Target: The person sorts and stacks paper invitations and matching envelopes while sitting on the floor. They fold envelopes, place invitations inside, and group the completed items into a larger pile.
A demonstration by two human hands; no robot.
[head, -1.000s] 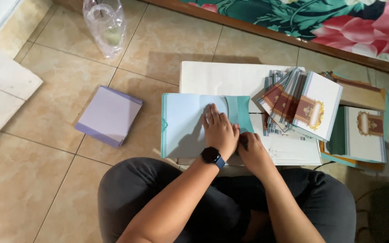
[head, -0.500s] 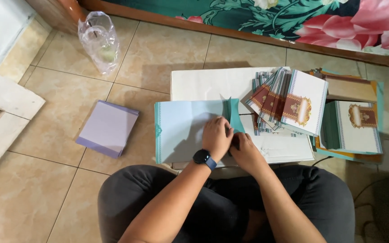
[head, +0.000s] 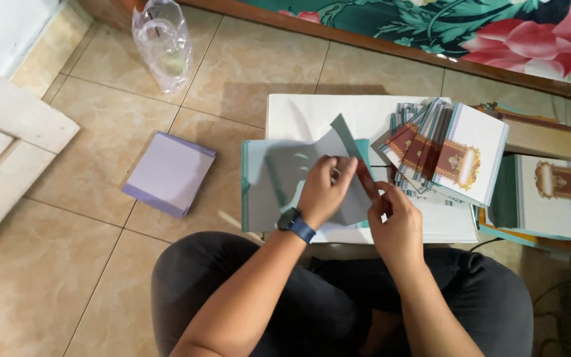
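My left hand [head: 325,192], with a dark watch on the wrist, and my right hand [head: 396,225] both pinch a teal-edged white card sheet [head: 279,178] at its right flap. The flap stands lifted, folding up off the sheet. The sheet lies on a white low board [head: 299,116] in front of my crossed legs. Right of my hands, a fanned stack of printed cards [head: 444,152] with maroon and gold ornament rests on the board.
A box with more ornamented cards [head: 550,192] sits at the far right. A pale purple stack of sheets [head: 170,173] lies on the tiled floor to the left. A clear plastic bag [head: 163,43] lies at top left, white boards [head: 8,145] at far left.
Both hands pressed flat on the sheet's fold before; now they have lifted and pinch the right flap, which is raised off the sheet.
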